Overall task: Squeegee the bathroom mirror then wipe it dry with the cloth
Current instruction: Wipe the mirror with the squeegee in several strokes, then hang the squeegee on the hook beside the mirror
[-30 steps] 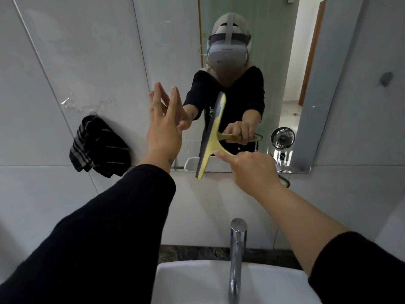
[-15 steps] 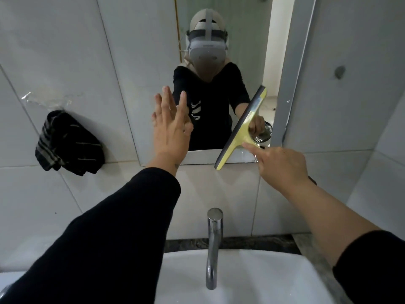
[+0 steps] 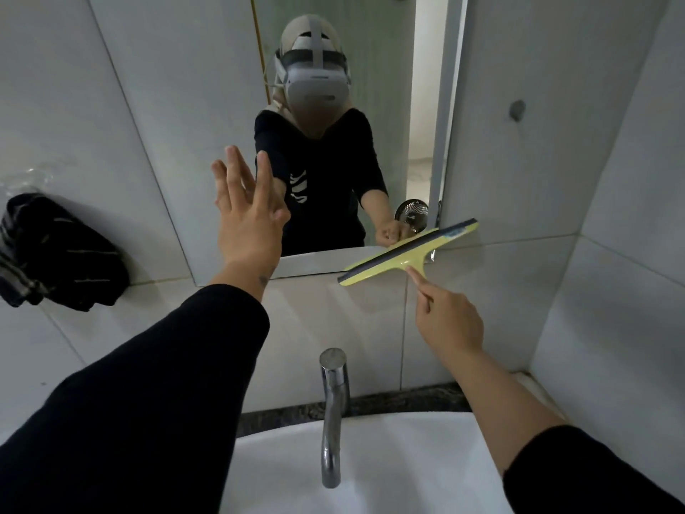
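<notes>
A: nearest first; white sink [image 3: 370, 469] right under both arms, chrome tap [image 3: 332, 413] upright between the forearms; dark stone strip behind it at the wall.

B: ok; hands?

A: right hand [image 3: 446, 320] closed round the handle of the squeegee [image 3: 409, 252], index finger stretched along the stem toward the head; handle itself hidden in the fist; left hand [image 3: 248, 220] open, fingers spread and pointing up, palm toward the glass, holding nothing; can't tell if it touches the glass.

B: squeegee where exactly?

A: just beyond the right hand; yellow-green body, dark rubber strip, blue label near the far end; tilted, its right end higher; it sits across the bottom right corner of the mirror [image 3: 207, 105], left end over the tile below the frame, right end past the mirror's right edge; contact with the glass unclear.

B: cloth?

A: dark striped cloth [image 3: 55, 254] well left of the left hand, bunched against the white wall tile, beside the mirror's lower left corner; apart from both hands.

B: further back?

A: mirror beyond both hands; reflection shows a person in a black top wearing a headset, plus a small fan [image 3: 411, 215] just above the squeegee; round grey wall mark [image 3: 517, 110] up and right of the right hand.
</notes>
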Demonstrator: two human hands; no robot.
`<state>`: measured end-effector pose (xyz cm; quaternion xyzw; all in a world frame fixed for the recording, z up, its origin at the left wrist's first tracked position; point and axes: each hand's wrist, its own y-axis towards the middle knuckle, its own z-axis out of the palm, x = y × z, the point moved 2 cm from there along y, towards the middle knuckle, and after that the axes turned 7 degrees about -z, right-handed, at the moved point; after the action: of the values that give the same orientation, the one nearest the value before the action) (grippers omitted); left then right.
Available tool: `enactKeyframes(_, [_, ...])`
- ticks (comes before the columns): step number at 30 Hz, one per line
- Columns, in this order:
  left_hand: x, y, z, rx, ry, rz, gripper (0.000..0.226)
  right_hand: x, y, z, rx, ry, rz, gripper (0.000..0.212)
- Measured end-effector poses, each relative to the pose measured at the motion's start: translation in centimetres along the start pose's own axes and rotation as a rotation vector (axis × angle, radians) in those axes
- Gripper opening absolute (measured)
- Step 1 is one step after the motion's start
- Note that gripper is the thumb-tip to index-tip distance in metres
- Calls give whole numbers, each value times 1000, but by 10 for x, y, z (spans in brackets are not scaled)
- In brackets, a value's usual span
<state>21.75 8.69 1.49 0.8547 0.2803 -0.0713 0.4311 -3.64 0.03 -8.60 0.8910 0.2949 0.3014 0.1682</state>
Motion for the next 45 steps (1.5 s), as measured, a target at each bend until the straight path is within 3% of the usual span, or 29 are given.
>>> enactKeyframes(4, [0,-1,0,4,4,-10,84,-3,-2,5,-5,9,1,45])
enactKeyframes(11, [-2,-2,-4,40,3,-23,83,-25,-25,4,155,-62,106,42])
enactKeyframes(18, [-12,-6,-18,119,90,12,88,-12,-18,-55,468,-250,50,44])
enactKeyframes(21, [-41,-39,-15,154,12,240,78,-1,-12,-83,590,-355,-28,34])
enactKeyframes(24, [-77,-94,-4,353,-81,550,66,12,-8,-110,668,-396,-128,31])
enactKeyframes(27, [-102,-135,6,435,-88,781,61,26,-2,-138,621,-500,-231,29])
enactKeyframes(32, [-123,-138,10,321,-63,977,65,37,12,-173,535,-611,-341,36])
enactKeyframes(35, [-140,-124,9,211,-51,1042,81,37,20,-190,470,-608,-352,34])
enactKeyframes(38, [-154,-111,11,135,-106,967,82,28,32,-209,340,-587,-321,32])
enactKeyframes(41, [-168,-108,19,121,-123,853,76,7,49,-221,95,-395,-179,38])
enactKeyframes(45, [-192,-112,33,116,-118,749,68,-15,71,-214,-262,-2,225,55])
